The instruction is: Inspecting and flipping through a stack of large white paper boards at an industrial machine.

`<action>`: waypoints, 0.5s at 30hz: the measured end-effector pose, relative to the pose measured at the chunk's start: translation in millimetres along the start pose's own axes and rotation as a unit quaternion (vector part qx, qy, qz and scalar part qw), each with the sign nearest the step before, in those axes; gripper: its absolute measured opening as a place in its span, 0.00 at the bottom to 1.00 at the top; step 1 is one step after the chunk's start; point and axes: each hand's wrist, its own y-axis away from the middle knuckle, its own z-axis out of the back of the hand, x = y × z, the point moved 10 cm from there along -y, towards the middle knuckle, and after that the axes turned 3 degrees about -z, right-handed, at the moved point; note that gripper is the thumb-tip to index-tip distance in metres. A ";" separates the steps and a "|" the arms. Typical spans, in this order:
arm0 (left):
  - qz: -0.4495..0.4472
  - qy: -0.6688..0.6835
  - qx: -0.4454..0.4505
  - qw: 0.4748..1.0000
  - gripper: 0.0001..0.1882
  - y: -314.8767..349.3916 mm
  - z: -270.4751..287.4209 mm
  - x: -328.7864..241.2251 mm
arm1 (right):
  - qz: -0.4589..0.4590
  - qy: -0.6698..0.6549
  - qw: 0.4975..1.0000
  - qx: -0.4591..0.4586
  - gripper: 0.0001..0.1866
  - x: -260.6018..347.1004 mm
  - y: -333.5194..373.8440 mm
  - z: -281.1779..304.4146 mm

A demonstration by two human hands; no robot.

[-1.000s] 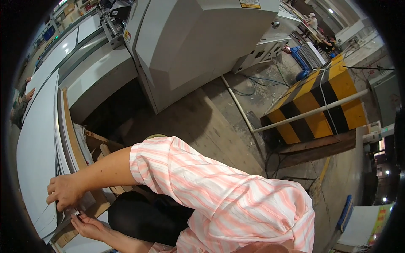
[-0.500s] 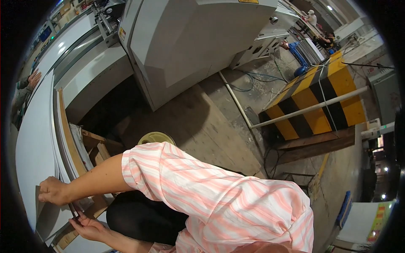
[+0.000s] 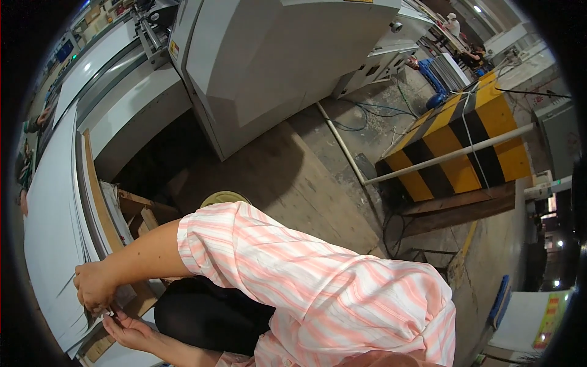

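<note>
While my right hand point(image 3: 96, 285) bends its fingers over the near right edge of the white sheets point(image 3: 52, 226) on the left, my left hand point(image 3: 129, 332) sits just nearer, palm up, fingers loosely curled; I cannot tell whether either pinches anything. Beyond stands a grey machine point(image 3: 275, 67).

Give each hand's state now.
Left hand: palm up, partly curled; hold can't be told.
Right hand: curled at white sheets; grip can't be told.
</note>
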 end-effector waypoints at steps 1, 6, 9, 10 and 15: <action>0.006 0.025 0.000 1.000 0.18 0.2 1.2 1.0 | 0.000 0.000 1.000 -0.001 0.13 0.5 -0.3 0.6; 0.005 0.036 -0.026 0.999 0.19 4.2 0.2 -7.2 | 0.002 0.004 1.000 -0.010 0.14 0.0 -2.3 3.4; 0.033 0.077 0.013 0.996 0.18 -3.5 -3.0 -10.1 | -0.021 -0.038 0.999 0.010 0.17 -4.6 -12.8 -0.1; 0.038 0.057 -0.006 0.998 0.18 -6.0 -0.8 -8.3 | -0.018 -0.097 0.995 -0.014 0.22 -8.1 -13.3 6.2; -0.003 0.073 0.006 0.997 0.21 6.4 4.9 -0.6 | 0.041 -0.158 0.986 -0.025 0.32 9.3 5.3 17.7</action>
